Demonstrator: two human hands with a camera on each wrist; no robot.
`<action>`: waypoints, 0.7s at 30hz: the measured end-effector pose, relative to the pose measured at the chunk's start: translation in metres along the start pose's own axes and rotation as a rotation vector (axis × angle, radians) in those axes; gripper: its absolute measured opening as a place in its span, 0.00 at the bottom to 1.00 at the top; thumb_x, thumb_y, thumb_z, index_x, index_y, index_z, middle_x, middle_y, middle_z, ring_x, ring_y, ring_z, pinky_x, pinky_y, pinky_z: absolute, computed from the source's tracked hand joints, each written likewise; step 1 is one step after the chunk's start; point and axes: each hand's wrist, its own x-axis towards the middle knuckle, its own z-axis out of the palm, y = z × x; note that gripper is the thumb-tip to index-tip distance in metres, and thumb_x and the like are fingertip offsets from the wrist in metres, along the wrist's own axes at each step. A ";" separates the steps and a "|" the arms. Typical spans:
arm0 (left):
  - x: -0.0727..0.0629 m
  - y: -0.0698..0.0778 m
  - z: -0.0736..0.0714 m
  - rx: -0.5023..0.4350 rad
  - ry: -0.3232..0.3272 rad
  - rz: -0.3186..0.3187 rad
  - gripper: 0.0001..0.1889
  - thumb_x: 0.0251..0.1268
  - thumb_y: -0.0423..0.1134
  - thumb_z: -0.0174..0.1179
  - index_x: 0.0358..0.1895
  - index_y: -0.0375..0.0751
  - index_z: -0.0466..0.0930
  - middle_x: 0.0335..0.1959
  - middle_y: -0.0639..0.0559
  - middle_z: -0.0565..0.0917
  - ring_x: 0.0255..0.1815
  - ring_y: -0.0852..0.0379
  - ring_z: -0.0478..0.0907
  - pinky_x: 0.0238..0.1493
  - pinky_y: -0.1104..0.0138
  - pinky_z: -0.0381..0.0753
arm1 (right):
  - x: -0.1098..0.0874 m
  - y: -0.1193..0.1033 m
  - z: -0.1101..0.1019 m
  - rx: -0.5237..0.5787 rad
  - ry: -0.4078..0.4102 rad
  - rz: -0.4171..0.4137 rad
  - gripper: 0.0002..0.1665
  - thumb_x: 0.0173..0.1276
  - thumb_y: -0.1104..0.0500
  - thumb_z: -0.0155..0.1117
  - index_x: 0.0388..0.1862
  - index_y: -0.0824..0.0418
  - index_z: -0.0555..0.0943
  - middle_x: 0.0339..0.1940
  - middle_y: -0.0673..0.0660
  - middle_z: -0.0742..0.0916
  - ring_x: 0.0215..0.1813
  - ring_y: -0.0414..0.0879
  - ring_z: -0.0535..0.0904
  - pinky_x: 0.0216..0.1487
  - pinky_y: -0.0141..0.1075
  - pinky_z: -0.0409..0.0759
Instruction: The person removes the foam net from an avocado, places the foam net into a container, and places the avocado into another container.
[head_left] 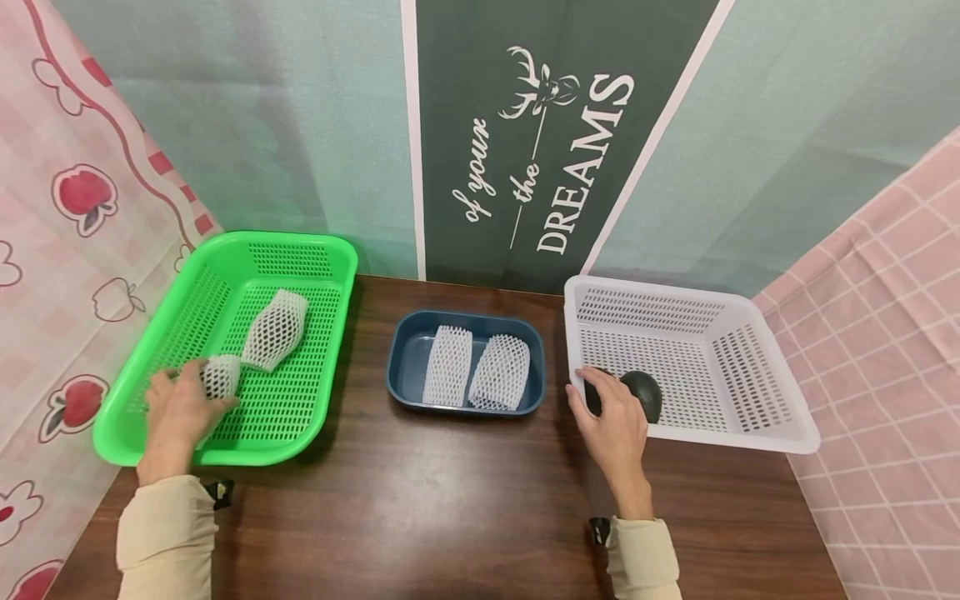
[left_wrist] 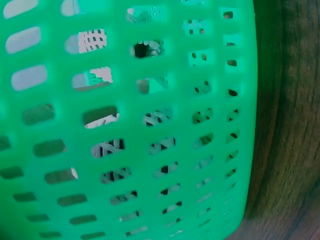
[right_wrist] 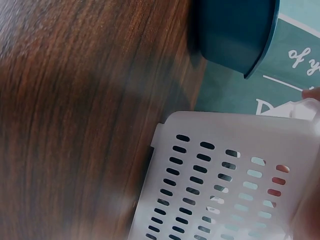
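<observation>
My left hand (head_left: 180,404) reaches into the green basket (head_left: 341,333), its fingers curled round a fruit in a white foam net (head_left: 221,377). Another netted fruit (head_left: 276,331) lies farther back in that basket. My right hand (head_left: 617,417) is over the near left corner of the white basket (head_left: 780,367), fingers fairly straight and spread, fingertips right at the rim. Under it shows part of a dark rounded fruit (head_left: 592,398); a dark green avocado-like fruit (head_left: 643,396) lies just right of the fingers. Basket walls hide most of both hands in the wrist views.
Between the baskets stands a dark blue tray (head_left: 405,392) with two flattened white foam nets (head_left: 448,367) in it. All stand on a brown wooden table (head_left: 420,500). A printed curtain (head_left: 337,125) hangs behind, with pink cloths at both sides.
</observation>
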 end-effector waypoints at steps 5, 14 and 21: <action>-0.001 0.000 0.000 0.011 -0.039 0.018 0.44 0.61 0.35 0.64 0.75 0.31 0.48 0.61 0.11 0.53 0.55 0.15 0.57 0.45 0.30 0.65 | -0.001 0.000 0.000 -0.003 0.004 0.004 0.19 0.63 0.51 0.71 0.52 0.55 0.86 0.53 0.57 0.88 0.55 0.56 0.83 0.53 0.53 0.78; -0.002 0.001 -0.003 -0.016 -0.101 -0.007 0.47 0.60 0.34 0.65 0.76 0.33 0.43 0.59 0.11 0.53 0.49 0.15 0.64 0.36 0.36 0.72 | -0.002 0.000 0.002 0.004 0.020 0.001 0.19 0.62 0.52 0.72 0.51 0.56 0.86 0.52 0.58 0.88 0.54 0.57 0.83 0.52 0.53 0.77; -0.005 0.002 -0.003 0.006 -0.100 -0.005 0.45 0.61 0.35 0.63 0.75 0.33 0.44 0.55 0.14 0.57 0.44 0.17 0.67 0.32 0.41 0.72 | -0.002 -0.001 0.001 0.005 0.014 0.008 0.20 0.62 0.51 0.72 0.52 0.55 0.86 0.53 0.57 0.88 0.55 0.57 0.83 0.52 0.53 0.77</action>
